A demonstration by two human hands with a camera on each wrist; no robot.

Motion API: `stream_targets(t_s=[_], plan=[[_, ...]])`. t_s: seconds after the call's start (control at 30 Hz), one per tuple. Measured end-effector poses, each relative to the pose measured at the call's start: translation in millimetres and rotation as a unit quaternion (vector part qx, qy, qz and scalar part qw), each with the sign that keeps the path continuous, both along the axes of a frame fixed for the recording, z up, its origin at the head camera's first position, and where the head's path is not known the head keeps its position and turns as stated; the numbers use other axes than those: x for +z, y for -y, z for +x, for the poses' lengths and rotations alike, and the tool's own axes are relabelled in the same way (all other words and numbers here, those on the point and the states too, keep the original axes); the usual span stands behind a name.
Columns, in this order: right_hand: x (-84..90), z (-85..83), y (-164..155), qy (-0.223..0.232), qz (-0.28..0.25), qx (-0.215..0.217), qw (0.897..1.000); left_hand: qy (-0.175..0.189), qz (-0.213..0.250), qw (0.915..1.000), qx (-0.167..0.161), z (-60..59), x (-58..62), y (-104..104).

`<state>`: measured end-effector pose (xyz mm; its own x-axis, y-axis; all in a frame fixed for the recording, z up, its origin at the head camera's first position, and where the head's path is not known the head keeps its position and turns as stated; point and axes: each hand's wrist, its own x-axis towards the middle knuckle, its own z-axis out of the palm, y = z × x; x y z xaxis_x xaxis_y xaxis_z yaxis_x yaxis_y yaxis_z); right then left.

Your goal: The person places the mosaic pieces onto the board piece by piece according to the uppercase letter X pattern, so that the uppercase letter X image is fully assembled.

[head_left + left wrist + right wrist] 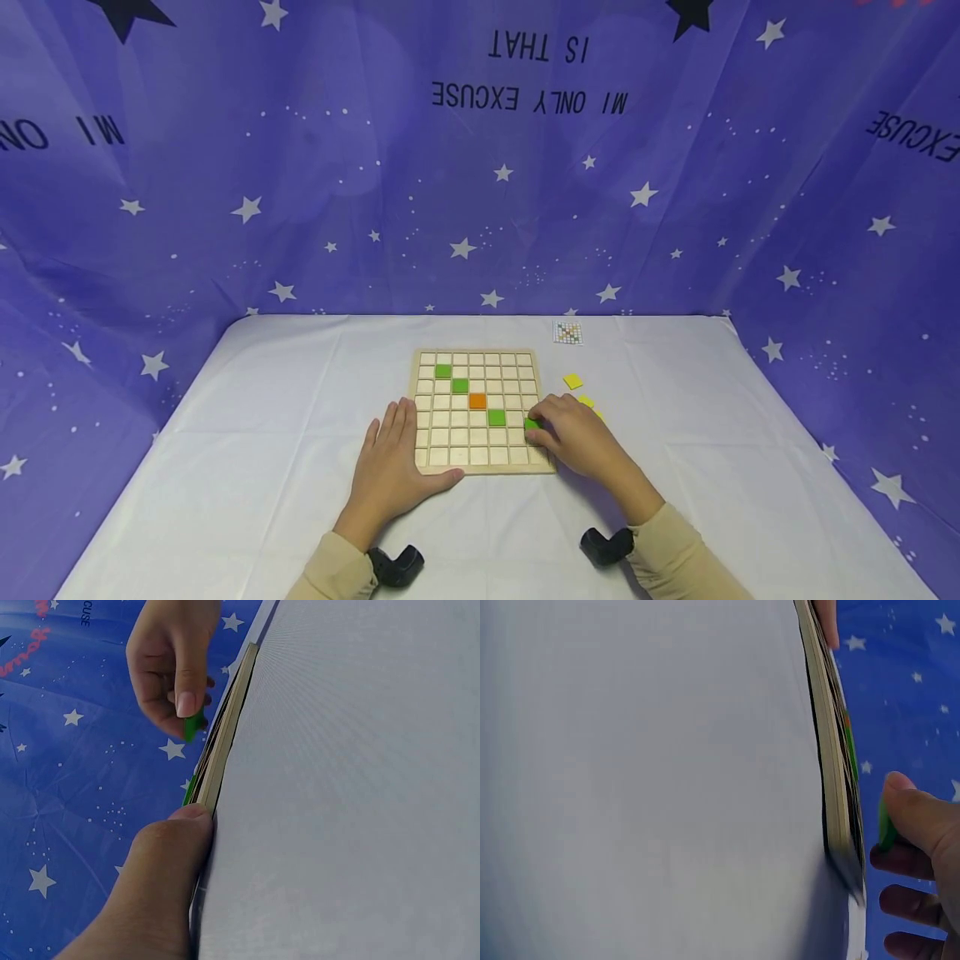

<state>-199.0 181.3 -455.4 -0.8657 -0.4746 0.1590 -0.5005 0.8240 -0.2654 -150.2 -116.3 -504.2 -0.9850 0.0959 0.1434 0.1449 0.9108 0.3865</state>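
Two hands: both of yours are at the wooden board on the worktop.
Left hand: it lies flat beside the board's left edge, fingers straight, thumb touching the near corner.
Right hand: your fingers pinch a green tile at the board's right side, low over the squares.
On the board: three green tiles in a slanting row, with one orange tile among them.
Nearby: yellow tiles lie just right of the board, and a small pattern card sits behind.
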Motion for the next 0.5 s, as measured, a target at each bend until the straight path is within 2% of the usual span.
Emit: stream_targets(t_s=[0.17, 0.5], plan=[[-2.6, 3.2, 10, -0.027, 0.009, 0.03, 0.999, 0.003, -0.005, 1.0, 0.001, 0.4, 0.5, 0], [-4.4, 2.8, 18, -0.03, 0.003, 0.029, 0.999, 0.001, -0.001, 1.0, 0.0, 0.9, 1.5, 0]])
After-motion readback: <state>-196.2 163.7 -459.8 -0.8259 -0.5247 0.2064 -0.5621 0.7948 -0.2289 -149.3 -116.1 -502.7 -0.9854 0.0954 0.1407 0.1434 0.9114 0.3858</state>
